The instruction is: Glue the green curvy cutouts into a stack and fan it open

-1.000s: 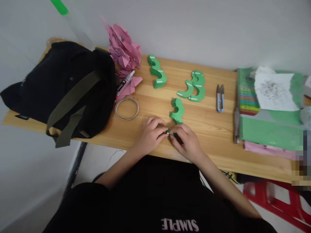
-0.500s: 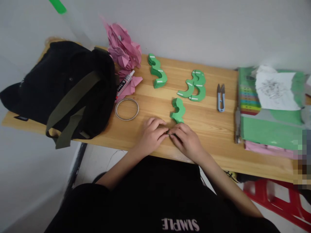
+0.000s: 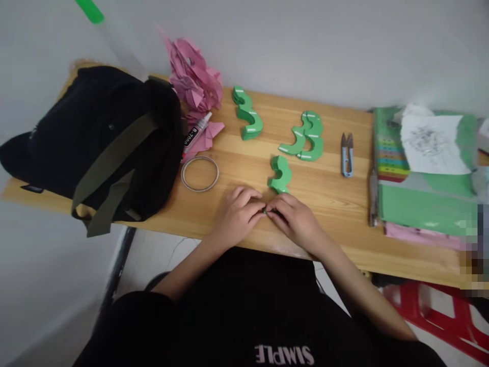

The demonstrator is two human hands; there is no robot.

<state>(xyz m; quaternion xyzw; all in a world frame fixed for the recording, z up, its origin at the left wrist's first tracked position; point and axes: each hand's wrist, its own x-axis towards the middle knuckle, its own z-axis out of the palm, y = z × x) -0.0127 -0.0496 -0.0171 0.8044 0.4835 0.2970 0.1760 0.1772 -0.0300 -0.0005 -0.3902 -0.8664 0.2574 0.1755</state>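
Note:
Fingertips of my left hand (image 3: 240,214) and my right hand (image 3: 292,219) meet over the table near its front edge, both closed in a pinch. Between them shows a sliver of a green paper piece (image 3: 265,210); the fingers hide most of it. Just beyond my right hand lies a wavy stack of green paper pieces (image 3: 280,173). Farther back are another wavy green stack (image 3: 250,114) with white strips on top and a cluster of similar green pieces (image 3: 311,137), also with white strips.
A black bag (image 3: 114,132) fills the table's left side. Near it are crumpled pink paper (image 3: 196,76), a glue tube (image 3: 196,133) and a tape roll (image 3: 184,176). Thread snips (image 3: 347,155) lie right of centre, before a green folder (image 3: 424,204) with white paper (image 3: 435,145).
Both hands stay almost in place, with small finger movements around the green piece. Less of that piece shows than a second ago. The things on the table have not moved.

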